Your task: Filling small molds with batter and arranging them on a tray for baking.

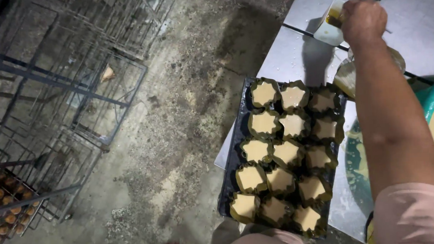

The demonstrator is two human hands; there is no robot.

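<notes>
Pink cloth of the person's sleeve (414, 216) is filling the bottom right corner, and from it the right forearm is stretching away over the worktop (292, 55) toward its far edge. At the end of it the right hand (364, 20) is closing around a small white cup (331, 24) with dark yellow batter inside, holding it tilted just above the far part of the grey metal surface. Below the arm a dark tray (233, 165) is sitting along the worktop's left edge, overhanging it slightly, carrying rows of brown paper moulds (282, 153), all of them already looking full of pale batter. By the look of it, the filling of this tray is at or near its end, and the cup is being dipped or set down; any next move would call for keeping the cup level so nothing drips on the filled moulds. Much is staying out of sight: the left hand is not showing at all, a teal basin (433, 100) of batter is being cut off by the right edge, and the arm is hiding a round thing beyond the tray. On the concrete floor, metal racks (70, 104) are standing, one holding baked brown cakes (6, 209).
</notes>
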